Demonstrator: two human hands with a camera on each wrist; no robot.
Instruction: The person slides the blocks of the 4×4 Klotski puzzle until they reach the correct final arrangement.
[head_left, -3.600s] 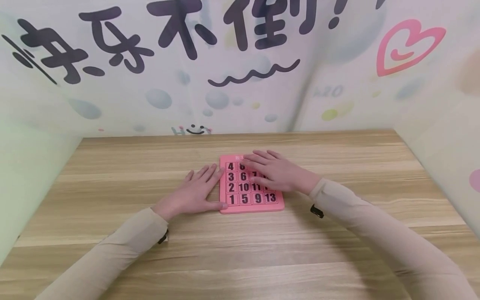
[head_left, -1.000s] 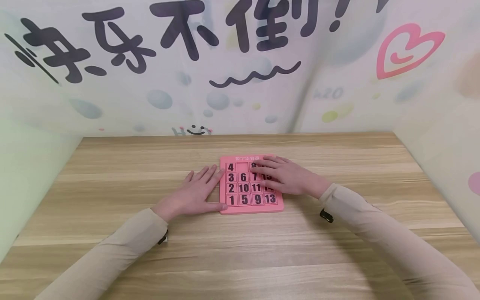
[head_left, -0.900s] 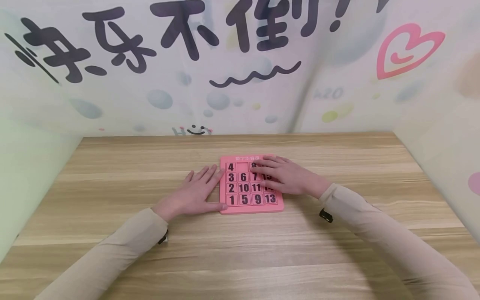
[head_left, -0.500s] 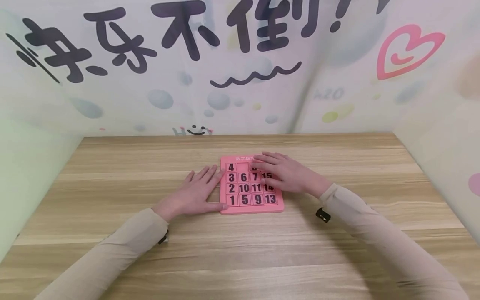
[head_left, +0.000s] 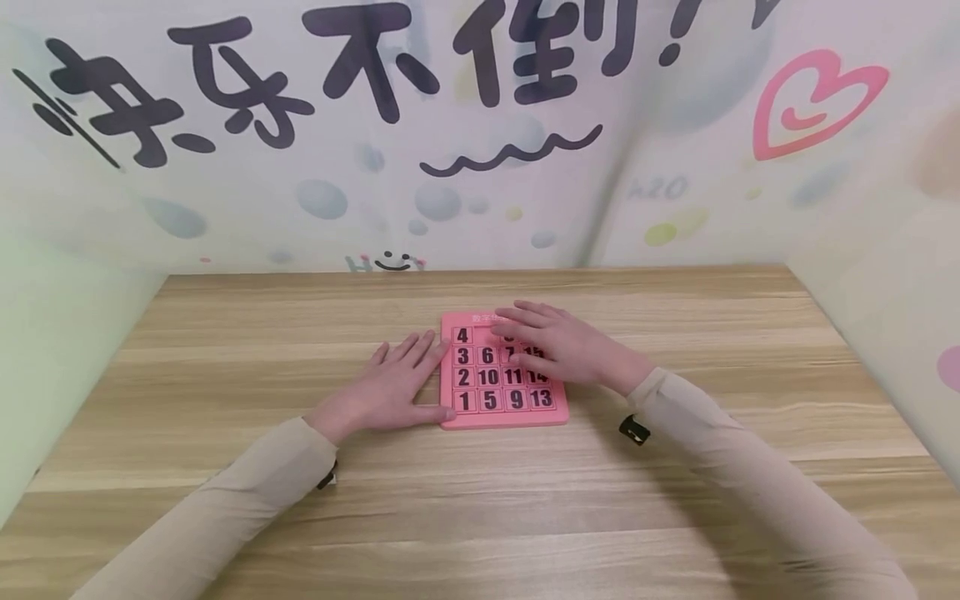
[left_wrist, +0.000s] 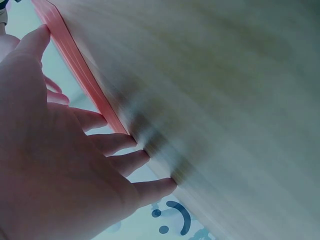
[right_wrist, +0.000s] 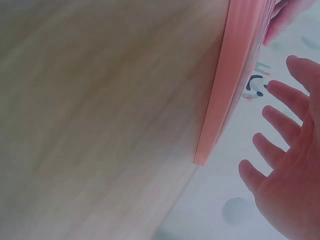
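Note:
A pink sliding number puzzle (head_left: pixel 502 421) lies flat on the table, black numerals on its square tiles. The second slot (head_left: pixel 483 334) of its top row is vacant, between the 4 tile (head_left: pixel 462 336) and the partly covered 8. My left hand (head_left: pixel 386 387) lies along the left side, thumb and forefinger on the frame; in the left wrist view its straight fingers touch the puzzle's edge (left_wrist: pixel 82 65). My right hand (head_left: pixel 566 343) hovers over the upper right part, fingers spread, hiding the top right tile. The right wrist view shows these fingertips (right_wrist: pixel 275 117) apart from the puzzle's side (right_wrist: pixel 225 80).
The wood-grain table (head_left: pixel 480 508) extends around the puzzle on all sides. A white printed wall (head_left: pixel 480 217) with dark characters stands behind it, and pale side walls close in left and right. A black strap (head_left: pixel 634 430) hangs under the right sleeve.
Since the oldest frame, the 8 tile has slid one slot right, leaving the top row's second slot vacant. Lately my right hand has lifted and shifted slightly left; the left hand stays put.

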